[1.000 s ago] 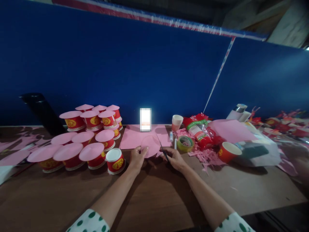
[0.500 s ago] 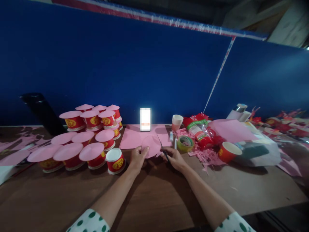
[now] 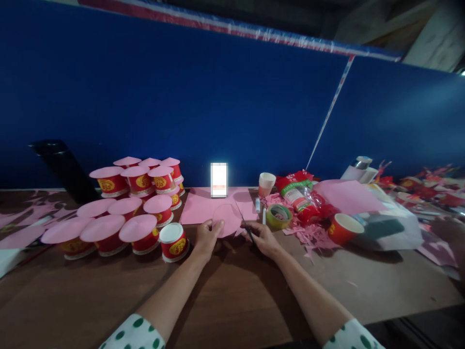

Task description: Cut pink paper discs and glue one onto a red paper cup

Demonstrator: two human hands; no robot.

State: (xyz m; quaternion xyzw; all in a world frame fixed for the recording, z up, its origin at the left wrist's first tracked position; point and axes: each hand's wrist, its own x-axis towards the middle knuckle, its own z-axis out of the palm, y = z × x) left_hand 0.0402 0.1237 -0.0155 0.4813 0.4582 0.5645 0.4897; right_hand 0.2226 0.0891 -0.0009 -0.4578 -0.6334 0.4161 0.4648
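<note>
Between my hands is a round pink paper disc (image 3: 227,222). My left hand (image 3: 208,238) pinches its left edge, thumb on top. My right hand (image 3: 264,238) is closed around a pair of scissors (image 3: 248,230), whose blades lie along the disc's right edge. A small pink paper scrap hangs near the blades. Beyond the disc lies a larger pink paper sheet (image 3: 196,206) on the table, with a bright, blurred-out upright screen (image 3: 219,179) at its back. To the left of my left hand stands an upturned red paper cup (image 3: 173,244) with a gold emblem.
Several red cups topped with pink paper cones (image 3: 103,229) stand at left, beside a black bottle (image 3: 63,167). On the right are a roll of tape (image 3: 279,216), a red plastic packet (image 3: 298,196), pink paper shreds (image 3: 308,236), an orange cup (image 3: 345,229) and a whitish cup (image 3: 267,183).
Hardly anything differs. Both hands keep their grip on the disc and scissors, and the scissors have shifted only very slightly at the disc's edge.
</note>
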